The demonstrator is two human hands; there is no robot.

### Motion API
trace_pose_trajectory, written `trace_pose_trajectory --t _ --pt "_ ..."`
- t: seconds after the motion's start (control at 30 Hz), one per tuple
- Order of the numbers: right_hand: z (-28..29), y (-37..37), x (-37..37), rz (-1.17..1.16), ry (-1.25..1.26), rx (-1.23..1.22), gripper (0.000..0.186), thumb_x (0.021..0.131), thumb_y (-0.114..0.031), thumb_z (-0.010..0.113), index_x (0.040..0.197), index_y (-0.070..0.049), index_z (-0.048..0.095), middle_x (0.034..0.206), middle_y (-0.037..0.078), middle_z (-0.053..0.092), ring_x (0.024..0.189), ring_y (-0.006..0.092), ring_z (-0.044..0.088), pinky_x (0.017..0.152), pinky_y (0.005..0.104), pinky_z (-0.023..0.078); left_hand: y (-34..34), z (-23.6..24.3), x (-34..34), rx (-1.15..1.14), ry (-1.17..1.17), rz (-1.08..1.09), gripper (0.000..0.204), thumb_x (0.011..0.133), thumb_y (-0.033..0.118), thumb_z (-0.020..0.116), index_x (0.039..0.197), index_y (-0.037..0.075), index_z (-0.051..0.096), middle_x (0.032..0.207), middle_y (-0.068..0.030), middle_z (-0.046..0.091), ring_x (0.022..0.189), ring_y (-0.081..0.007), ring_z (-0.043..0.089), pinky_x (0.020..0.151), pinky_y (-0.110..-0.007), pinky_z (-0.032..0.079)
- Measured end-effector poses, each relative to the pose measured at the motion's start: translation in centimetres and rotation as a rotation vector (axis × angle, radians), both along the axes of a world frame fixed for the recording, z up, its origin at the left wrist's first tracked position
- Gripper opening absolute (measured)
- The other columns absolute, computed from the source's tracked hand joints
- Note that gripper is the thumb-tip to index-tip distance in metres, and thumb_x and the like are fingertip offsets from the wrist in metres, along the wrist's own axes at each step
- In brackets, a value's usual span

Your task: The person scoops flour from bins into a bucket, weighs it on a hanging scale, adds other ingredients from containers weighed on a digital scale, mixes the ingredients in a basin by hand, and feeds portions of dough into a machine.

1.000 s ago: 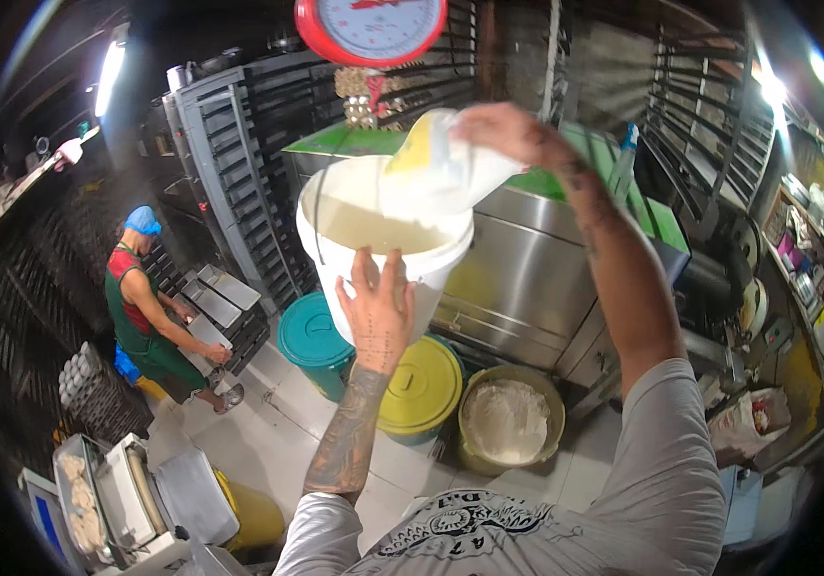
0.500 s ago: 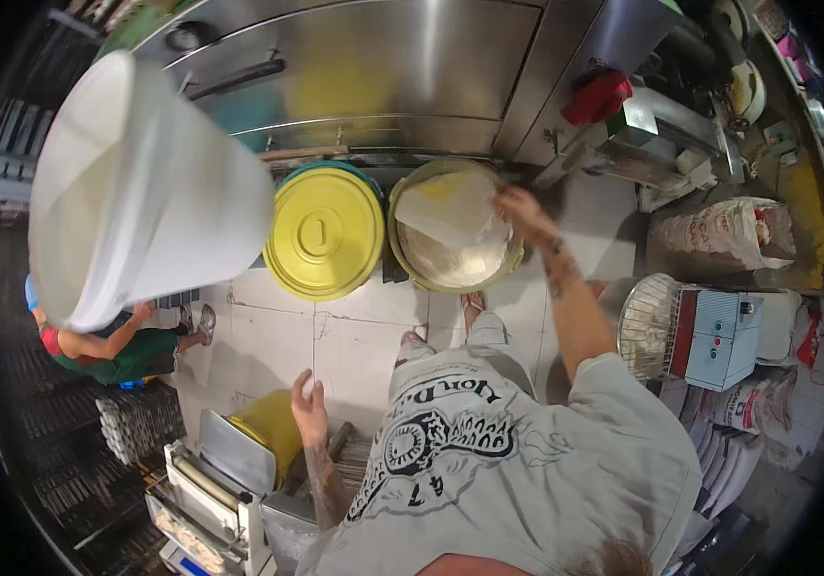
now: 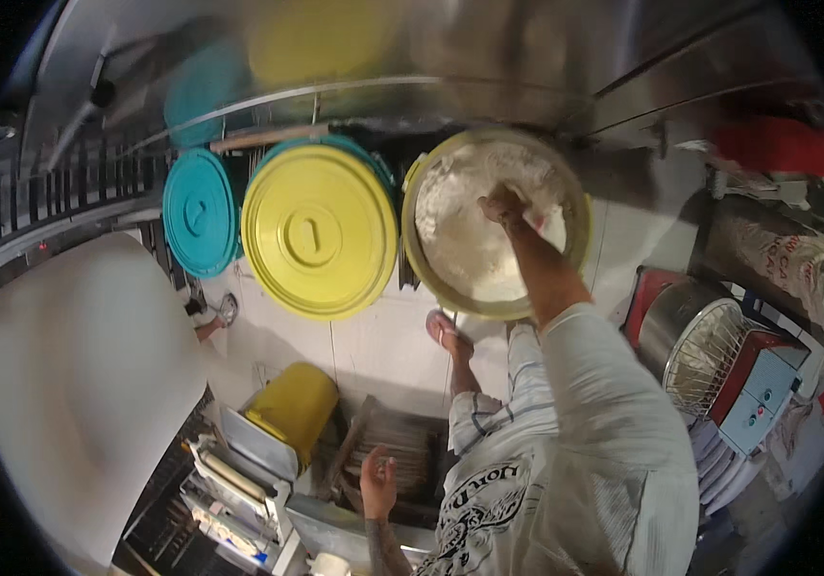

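A yellow-rimmed round bin (image 3: 414, 259) of pale flour (image 3: 465, 192) stands in front of me. Down inside it is my right hand (image 3: 506, 206), its fingers closed over the flour; what they grip is blurred, though a pale shape shows beside the hand. My left hand (image 3: 378, 483) hangs low at my left side, fingers loosely bent and apart, holding nothing. Beside the flour bin sits another bin with a yellow lid (image 3: 321, 230); a turquoise lid (image 3: 199, 213) is farther left.
A large white bucket-like shape (image 3: 85, 384) fills the left side, close up. Steel fronts (image 3: 489, 67) rise behind the bins. A mixer with a wire guard (image 3: 710, 355) stands at right, below a printed sack (image 3: 796, 254). A yellow bin (image 3: 292, 413) is at lower left.
My right hand has gone down into the flour; the pale sheet-like piece it held over the bin no longer shows clearly. The view has shifted, bringing the turquoise lid into sight.
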State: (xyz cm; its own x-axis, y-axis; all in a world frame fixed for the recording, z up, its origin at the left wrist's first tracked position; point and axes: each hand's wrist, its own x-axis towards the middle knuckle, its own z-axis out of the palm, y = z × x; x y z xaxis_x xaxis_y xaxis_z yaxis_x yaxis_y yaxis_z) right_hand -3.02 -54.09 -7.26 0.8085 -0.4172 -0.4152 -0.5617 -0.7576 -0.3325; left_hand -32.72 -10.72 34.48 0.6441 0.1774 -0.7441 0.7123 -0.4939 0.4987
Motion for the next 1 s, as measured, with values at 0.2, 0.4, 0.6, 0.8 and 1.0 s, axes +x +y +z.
trace_pose_trajectory --t 0.2,0.4,0.6,0.8,1.0 --pt "4.9 -3.1 0.5 0.679 -0.099 0.384 0.053 0.067 -0.039 0.069 0.110 -0.009 0.060 0.089 0.015 0.069 0.085 0.0353 0.065 0.084 0.0514 0.033 1.9 2.2 -9.5 0.190 0.208 0.177 0.043 0.098 0.027 0.064 0.132 0.002 0.056 0.131 -0.0148 0.059 0.117 -0.0260 0.058 0.097 -0.037 0.048" --pt "1.8 1.3 -1.1 0.689 -0.017 0.362 0.045 0.069 -0.043 0.070 0.096 -0.009 0.057 0.096 0.015 0.069 0.092 0.0354 0.066 0.081 0.0478 0.040 1.2 0.7 -6.4 0.182 0.273 -0.089 0.040 0.098 0.023 0.063 0.131 0.000 0.056 0.130 -0.0125 0.059 0.112 -0.0227 0.061 0.091 -0.033 0.051" --pt "4.4 1.2 -2.2 0.291 0.083 0.508 0.061 0.073 -0.049 0.071 0.122 -0.015 0.062 0.110 0.015 0.070 0.107 0.0296 0.066 0.092 0.0407 0.048 1.8 1.3 -6.3 0.041 0.059 0.271 0.041 0.101 0.019 0.059 0.135 -0.002 0.050 0.131 -0.0111 0.058 0.111 -0.0155 0.058 0.092 -0.029 0.048" --pt "7.6 1.3 -7.4 -0.166 0.025 0.881 0.071 0.076 -0.045 0.067 0.139 -0.015 0.057 0.122 0.013 0.068 0.113 0.0263 0.064 0.101 0.0378 0.045 0.5 3.2 -2.5 -0.077 -0.152 0.177 0.036 0.100 0.012 0.058 0.132 -0.003 0.051 0.128 -0.0133 0.061 0.111 -0.0168 0.058 0.095 -0.030 0.046" --pt "6.5 1.6 -17.6 -0.316 -0.531 0.976 0.066 0.085 -0.008 0.060 0.149 -0.013 0.045 0.125 0.011 0.066 0.109 0.0228 0.063 0.091 0.0376 0.048 -1.5 8.3 2.8 -0.024 -0.383 0.026 0.031 0.100 0.009 0.055 0.129 -0.003 0.053 0.123 -0.0114 0.061 0.108 -0.0180 0.058 0.097 -0.032 0.045"
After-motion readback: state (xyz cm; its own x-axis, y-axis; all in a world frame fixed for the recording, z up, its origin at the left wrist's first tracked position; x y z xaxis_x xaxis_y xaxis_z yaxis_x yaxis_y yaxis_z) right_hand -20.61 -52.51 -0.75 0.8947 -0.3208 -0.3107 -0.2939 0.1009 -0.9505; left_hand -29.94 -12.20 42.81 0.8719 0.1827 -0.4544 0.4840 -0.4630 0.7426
